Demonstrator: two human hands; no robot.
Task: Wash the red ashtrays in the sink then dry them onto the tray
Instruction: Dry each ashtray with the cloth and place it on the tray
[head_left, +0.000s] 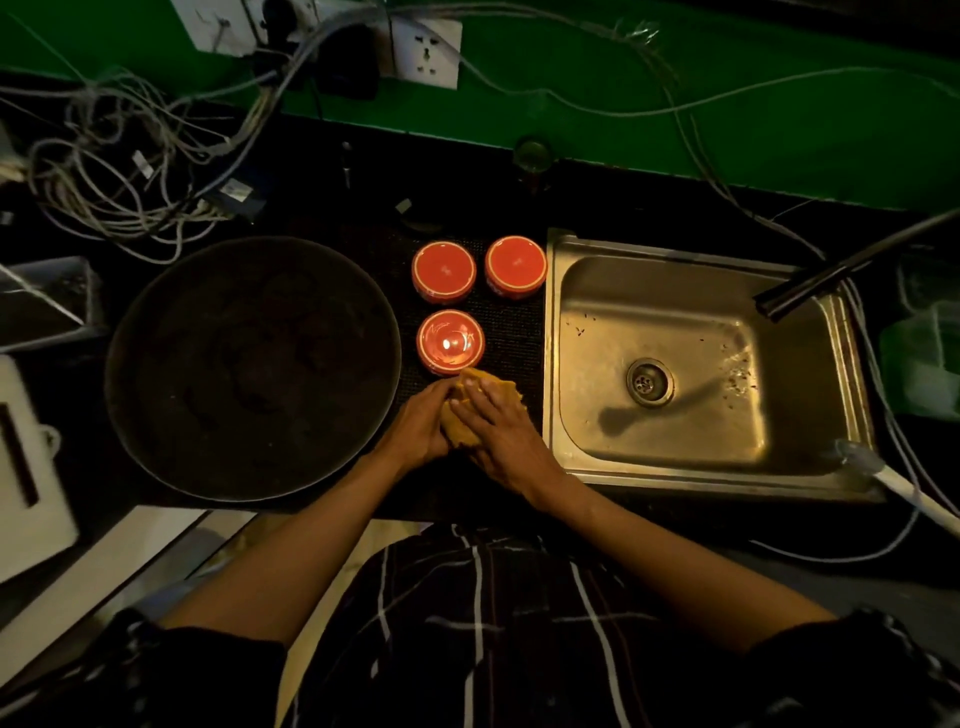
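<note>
Three red ashtrays stand on a dark mat between the tray and the sink: one at the back left (443, 270), one at the back right (516, 267), one in front (450, 341). Just in front of them both my hands work a yellow cloth (462, 434). My left hand (418, 423) grips its left side with curled fingers. My right hand (501, 428) lies over the top of the cloth, fingers spread forward. What the cloth wraps is hidden. The round dark tray (156, 322) sits to the left, and the steel sink (597, 415) to the right.
A black tap (810, 286) reaches over the sink from the right. Tangled cables (104, 171) pile up at the back left below wall sockets (426, 52). A white hose (893, 483) lies at the sink's front right corner. A white box (26, 467) stands far left.
</note>
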